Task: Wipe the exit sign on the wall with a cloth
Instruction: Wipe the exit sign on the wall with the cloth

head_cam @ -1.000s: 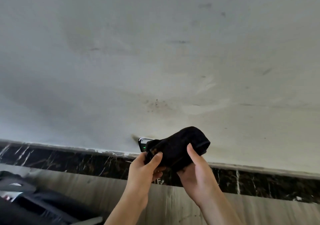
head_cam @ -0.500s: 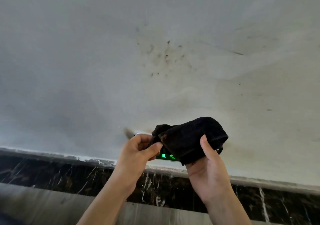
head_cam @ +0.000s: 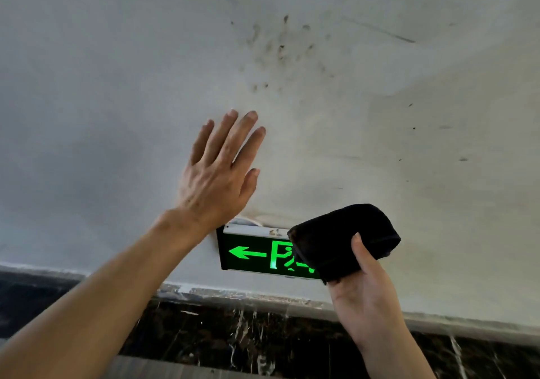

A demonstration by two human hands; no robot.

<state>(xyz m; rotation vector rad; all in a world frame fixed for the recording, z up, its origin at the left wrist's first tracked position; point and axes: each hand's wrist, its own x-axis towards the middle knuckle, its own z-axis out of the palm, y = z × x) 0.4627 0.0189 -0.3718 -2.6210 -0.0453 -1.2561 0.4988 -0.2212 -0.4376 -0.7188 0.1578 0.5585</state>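
The exit sign (head_cam: 251, 254) is a black box low on the white wall (head_cam: 117, 86), lit with a green arrow and running figure. My right hand (head_cam: 362, 294) grips a folded black cloth (head_cam: 344, 241) and holds it over the sign's right end, hiding that part. My left hand (head_cam: 219, 171) lies flat on the wall just above the sign's left end, fingers spread and holding nothing.
Dark specks and smudges (head_cam: 280, 48) mark the wall above the sign. A black marble skirting (head_cam: 233, 329) with white veins runs along the wall's base, and a strip of grey floor shows below it.
My left hand let go of the cloth and went up to rest flat on the wall. The sign's lit face came into view, and my right hand alone now holds the cloth against it.
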